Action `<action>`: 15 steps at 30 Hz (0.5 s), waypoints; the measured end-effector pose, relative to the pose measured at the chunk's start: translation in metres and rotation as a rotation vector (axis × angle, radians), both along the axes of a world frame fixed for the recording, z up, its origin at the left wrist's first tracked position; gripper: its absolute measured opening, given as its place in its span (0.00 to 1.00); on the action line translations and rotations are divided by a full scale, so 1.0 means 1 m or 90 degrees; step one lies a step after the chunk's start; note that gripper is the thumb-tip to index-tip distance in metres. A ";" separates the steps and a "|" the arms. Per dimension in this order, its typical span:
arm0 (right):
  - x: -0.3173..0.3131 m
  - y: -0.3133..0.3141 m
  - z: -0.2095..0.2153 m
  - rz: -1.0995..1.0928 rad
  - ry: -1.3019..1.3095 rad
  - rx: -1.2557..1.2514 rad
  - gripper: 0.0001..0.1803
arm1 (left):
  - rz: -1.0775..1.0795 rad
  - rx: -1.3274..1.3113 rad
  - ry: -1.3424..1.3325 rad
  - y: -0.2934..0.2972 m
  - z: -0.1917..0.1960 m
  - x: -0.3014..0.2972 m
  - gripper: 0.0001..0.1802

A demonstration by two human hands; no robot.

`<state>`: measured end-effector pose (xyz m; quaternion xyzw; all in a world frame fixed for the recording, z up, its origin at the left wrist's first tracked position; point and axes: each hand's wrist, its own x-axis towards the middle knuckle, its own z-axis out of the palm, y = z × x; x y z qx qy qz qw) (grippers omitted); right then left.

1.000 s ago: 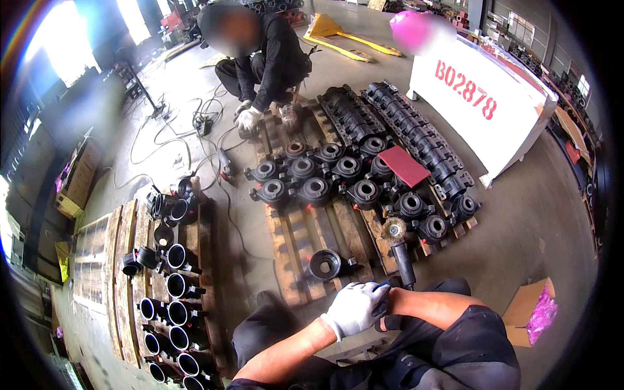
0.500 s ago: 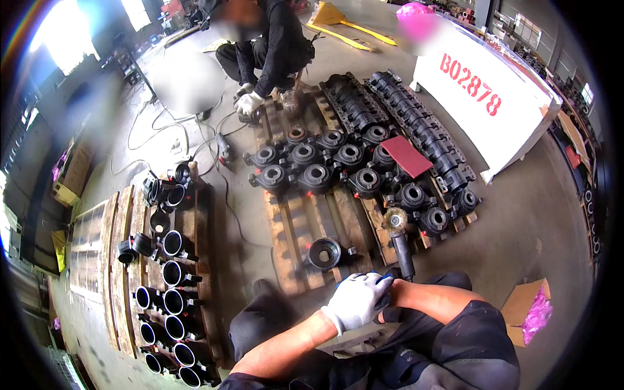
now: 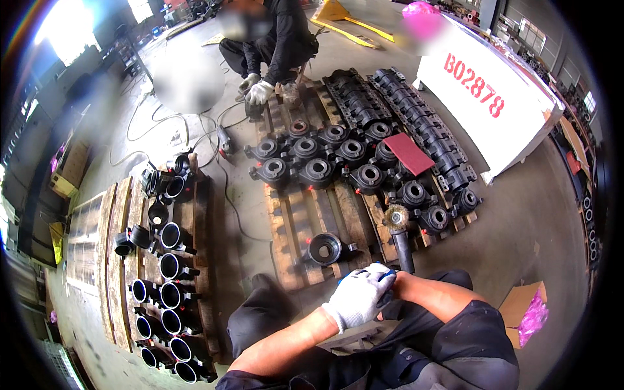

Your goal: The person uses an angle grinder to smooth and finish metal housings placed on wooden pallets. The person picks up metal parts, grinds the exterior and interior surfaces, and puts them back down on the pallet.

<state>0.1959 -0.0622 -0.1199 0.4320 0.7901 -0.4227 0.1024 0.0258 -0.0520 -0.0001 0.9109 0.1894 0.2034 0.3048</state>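
My left hand (image 3: 356, 296), in a white knitted glove with blue edging, lies over my right hand (image 3: 385, 298) in front of my lap. Its fingers curl round the right hand and cover most of it. Only a dark strip of the right hand shows, so its fingers are hidden. Just beyond my hands an angle grinder (image 3: 403, 252) with a round wire brush (image 3: 396, 218) rests at the pallet's near edge. Left of it, a round black metal housing (image 3: 325, 249) sits on the wooden pallet (image 3: 283, 242).
Several black ring-shaped castings (image 3: 316, 170), a red sheet (image 3: 408, 155) and long black ribbed parts (image 3: 422, 123) lie farther back. Black cylindrical parts (image 3: 171, 266) cover the left pallet (image 3: 114, 260). A gloved co-worker (image 3: 283, 49) crouches beyond. A white crate (image 3: 487, 97) and open carton (image 3: 520, 312) stand right.
My hands stay clasped in nearly the same place. The co-worker's gloved hands have shifted slightly. The whole view has tilted a little.
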 end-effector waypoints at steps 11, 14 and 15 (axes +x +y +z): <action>0.004 0.006 -0.009 0.016 -0.006 0.025 0.20 | 0.001 -0.019 -0.006 0.002 0.004 -0.010 0.23; 0.036 0.015 -0.039 0.009 0.083 0.132 0.20 | -0.040 -0.014 -0.074 0.007 0.009 0.001 0.23; 0.047 0.015 -0.053 0.003 0.126 0.173 0.20 | -0.022 -0.003 -0.091 0.005 0.012 0.003 0.23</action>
